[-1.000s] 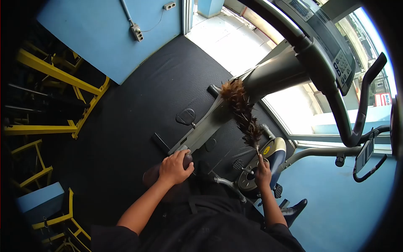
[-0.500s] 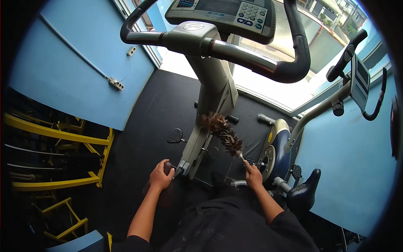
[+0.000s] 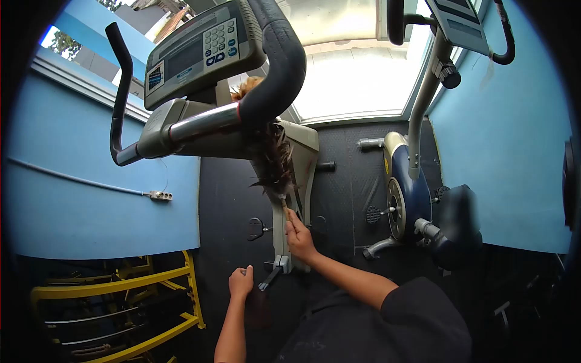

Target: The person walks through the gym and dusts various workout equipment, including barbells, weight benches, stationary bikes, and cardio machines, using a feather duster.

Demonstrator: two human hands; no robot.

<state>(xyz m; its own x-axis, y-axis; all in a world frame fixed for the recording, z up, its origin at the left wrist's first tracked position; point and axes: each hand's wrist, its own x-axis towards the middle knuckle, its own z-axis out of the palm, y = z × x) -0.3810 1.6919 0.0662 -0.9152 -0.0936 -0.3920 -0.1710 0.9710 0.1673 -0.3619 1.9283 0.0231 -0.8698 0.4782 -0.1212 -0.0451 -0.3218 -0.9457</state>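
My right hand (image 3: 299, 239) is closed round the thin handle of a feather duster (image 3: 275, 160). The duster's dark brown feathers reach up beside the post of an exercise bike (image 3: 301, 145), under its handlebar (image 3: 275, 60). Lighter feather tips show above the bar, and the bar hides the part between. My left hand (image 3: 241, 282) is curled low at the left, near the bike's lower frame end (image 3: 272, 275). What it holds is too dark to make out. The bike's console (image 3: 193, 54) sits above the handlebar at the upper left.
A second exercise bike (image 3: 411, 187) with a black saddle (image 3: 460, 227) stands at the right, near a blue wall (image 3: 514, 151). Yellow metal racks (image 3: 121, 281) are at the lower left. A socket strip (image 3: 160, 195) hangs on the left blue wall. Bright glass lies behind.
My right hand has moved up and left, bringing the duster from beside the lower frame to under the handlebar. My left hand appears lower. The view has turned and shifted.
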